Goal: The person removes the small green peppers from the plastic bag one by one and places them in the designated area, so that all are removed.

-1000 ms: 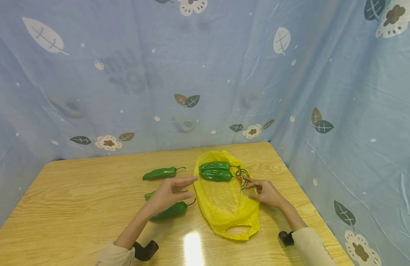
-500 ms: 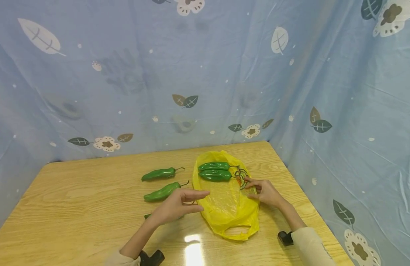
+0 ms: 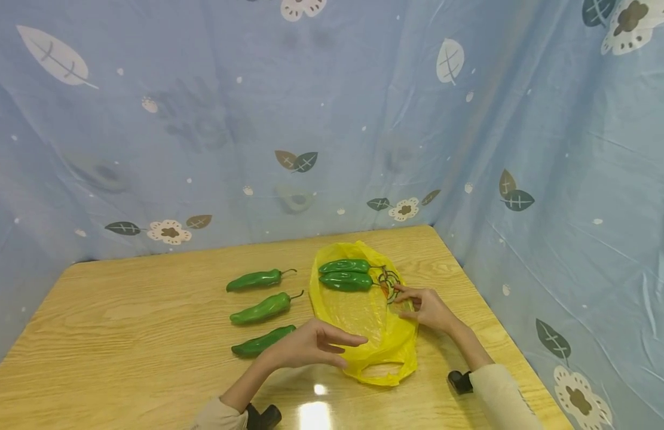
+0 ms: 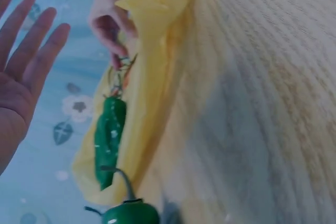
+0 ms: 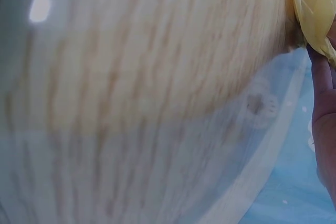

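Observation:
A yellow plastic bag (image 3: 364, 316) lies on the table with its mouth spread. Two green peppers (image 3: 346, 282) lie side by side inside it, stems toward the printed design. My right hand (image 3: 430, 309) grips the bag's right edge; in the right wrist view, yellow film (image 5: 313, 6) shows against its fingers (image 5: 321, 74). Over the bag's near left side is my left hand (image 3: 310, 343), fingers extended and thumb apart, holding nothing. Left of the bag, three more green peppers lie in a column: the far one (image 3: 254, 279), the middle one (image 3: 262, 309) and the near one (image 3: 260, 344), its stem end hidden by my left hand.
The wooden table (image 3: 132, 334) ends at a blue patterned curtain (image 3: 219, 119) behind and to the right. A bright reflection (image 3: 314, 415) shows near the front. Each wrist carries a black device, one by the left sleeve (image 3: 263, 417), another by the right (image 3: 460, 381).
My left hand has moved right and nearer, from over the loose peppers to over the bag's near side, uncovering the middle pepper. My right hand stays at the bag's edge.

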Demonstrator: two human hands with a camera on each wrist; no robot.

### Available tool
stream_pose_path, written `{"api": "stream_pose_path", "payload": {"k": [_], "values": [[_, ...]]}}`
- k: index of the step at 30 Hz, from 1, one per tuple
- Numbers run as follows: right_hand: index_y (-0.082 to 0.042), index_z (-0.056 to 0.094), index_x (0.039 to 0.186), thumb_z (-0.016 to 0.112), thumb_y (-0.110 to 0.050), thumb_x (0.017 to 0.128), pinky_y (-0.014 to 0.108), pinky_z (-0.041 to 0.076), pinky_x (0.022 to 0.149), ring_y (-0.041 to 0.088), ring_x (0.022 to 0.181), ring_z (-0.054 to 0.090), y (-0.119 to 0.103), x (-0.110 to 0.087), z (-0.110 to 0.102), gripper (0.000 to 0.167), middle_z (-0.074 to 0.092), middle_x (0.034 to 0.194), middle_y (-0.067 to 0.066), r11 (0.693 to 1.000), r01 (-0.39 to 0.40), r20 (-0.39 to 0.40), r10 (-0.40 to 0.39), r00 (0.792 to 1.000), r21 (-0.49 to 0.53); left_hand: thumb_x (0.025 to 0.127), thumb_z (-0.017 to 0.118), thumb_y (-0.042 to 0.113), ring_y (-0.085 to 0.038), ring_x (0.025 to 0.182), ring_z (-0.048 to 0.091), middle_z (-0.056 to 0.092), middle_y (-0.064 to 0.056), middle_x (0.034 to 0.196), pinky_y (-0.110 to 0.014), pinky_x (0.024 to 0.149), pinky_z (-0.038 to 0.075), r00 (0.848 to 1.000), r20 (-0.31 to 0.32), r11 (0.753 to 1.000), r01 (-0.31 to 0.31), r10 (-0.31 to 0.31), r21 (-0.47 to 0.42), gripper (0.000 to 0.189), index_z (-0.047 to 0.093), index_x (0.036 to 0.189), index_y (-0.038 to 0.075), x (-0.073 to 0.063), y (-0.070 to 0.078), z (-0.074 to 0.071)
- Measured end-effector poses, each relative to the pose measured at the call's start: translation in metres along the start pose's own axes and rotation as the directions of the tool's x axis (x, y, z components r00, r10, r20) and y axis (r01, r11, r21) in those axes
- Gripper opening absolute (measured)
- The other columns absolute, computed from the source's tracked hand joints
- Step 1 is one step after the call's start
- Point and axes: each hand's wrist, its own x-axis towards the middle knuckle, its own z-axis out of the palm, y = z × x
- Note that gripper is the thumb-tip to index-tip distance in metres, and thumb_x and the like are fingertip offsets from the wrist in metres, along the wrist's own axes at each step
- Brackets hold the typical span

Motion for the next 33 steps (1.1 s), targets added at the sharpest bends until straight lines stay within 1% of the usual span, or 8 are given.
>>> {"api": "stream_pose_path", "payload": {"k": [5,10,13,16,18,20,25,33], "values": [[-0.001,0.072,0.103,0.077,-0.007,0.08,0.016,0.041,0.059,0.035,0.095,0.063,0.001,0.0,-0.001,0.024,0.052,0.134,0.025,1.0,-0.001,-0.003,0.001,1.0,-0.016,0.088,0.065,-0.001,-0.017,0.12,0.056,0.057,-0.015,0.132,-0.044,0.095,0.048,0.999,-0.04,0.999,-0.032,0.031,-0.017,0.042,0.059,0.129,-0.001,0.011,-0.013,-0.002],[-0.002,0.072,0.102,0.077,-0.006,0.081,0.018,0.048,0.07,0.043,0.118,0.051,0.002,-0.003,-0.001,0.023,0.051,0.134,0.026,1.0,0.014,0.011,-0.014,1.0,-0.021,0.087,0.066,-0.003,-0.021,0.119,0.057,0.058,-0.017,0.13,-0.05,0.095,0.046,0.997,-0.05,0.997,-0.068,0.066,-0.038,0.04,0.06,0.127,-0.004,0.024,-0.02,-0.009],[-0.002,0.072,0.103,0.076,-0.007,0.082,0.019,0.048,0.064,0.038,0.112,0.057,0.002,-0.004,0.0,0.022,0.05,0.134,0.027,0.999,0.028,0.044,-0.027,0.999,-0.027,0.086,0.069,0.0,-0.019,0.118,0.057,0.059,-0.015,0.13,-0.051,0.095,0.046,0.999,-0.021,0.999,-0.04,0.04,-0.005,0.042,0.06,0.127,-0.002,0.033,-0.02,-0.02],[-0.003,0.072,0.103,0.076,-0.008,0.082,0.02,0.041,0.053,0.023,0.085,0.061,0.004,-0.004,-0.002,0.022,0.051,0.133,0.028,0.999,0.038,0.049,-0.036,0.998,-0.036,0.086,0.07,0.004,-0.018,0.119,0.057,0.059,-0.012,0.131,-0.048,0.095,0.047,1.0,0.013,0.998,-0.006,0.006,0.059,0.044,0.06,0.129,0.001,0.046,-0.017,-0.036],[-0.004,0.073,0.102,0.077,-0.008,0.081,0.02,0.04,0.052,0.015,0.092,0.06,0.005,-0.005,-0.004,0.022,0.053,0.133,0.026,0.999,0.031,0.031,-0.03,0.999,-0.036,0.086,0.07,0.004,-0.021,0.119,0.057,0.06,-0.012,0.13,-0.042,0.094,0.049,1.0,0.015,0.995,0.001,-0.003,0.1,0.043,0.061,0.128,0.001,0.057,-0.016,-0.048],[-0.005,0.073,0.102,0.077,-0.008,0.081,0.019,0.038,0.051,0.005,0.071,0.051,0.005,-0.005,-0.005,0.022,0.052,0.134,0.025,0.999,0.016,0.044,-0.015,0.999,-0.035,0.087,0.068,0.003,-0.031,0.118,0.057,0.06,-0.017,0.127,-0.038,0.092,0.051,1.0,0.0,0.994,-0.002,0.002,0.113,0.04,0.061,0.126,-0.001,0.065,-0.017,-0.06],[-0.005,0.072,0.104,0.076,-0.008,0.081,0.018,0.035,0.049,-0.001,0.056,0.032,0.003,-0.008,-0.008,0.023,0.051,0.136,0.024,0.999,-0.017,0.065,0.019,0.998,-0.034,0.088,0.066,0.0,-0.046,0.115,0.054,0.059,-0.027,0.123,-0.033,0.089,0.052,0.997,-0.073,0.996,0.019,-0.012,0.09,0.037,0.06,0.124,-0.006,0.084,-0.026,-0.077],[-0.004,0.072,0.102,0.076,-0.007,0.081,0.018,0.037,0.05,-0.003,0.066,0.044,-0.001,-0.006,-0.009,0.022,0.051,0.134,0.025,0.999,0.002,0.054,0.0,0.999,-0.033,0.088,0.068,0.003,-0.03,0.119,0.056,0.061,-0.017,0.126,-0.032,0.096,0.048,0.97,-0.219,0.972,0.149,-0.109,0.179,0.041,0.058,0.127,-0.005,0.107,-0.049,-0.09]]}}
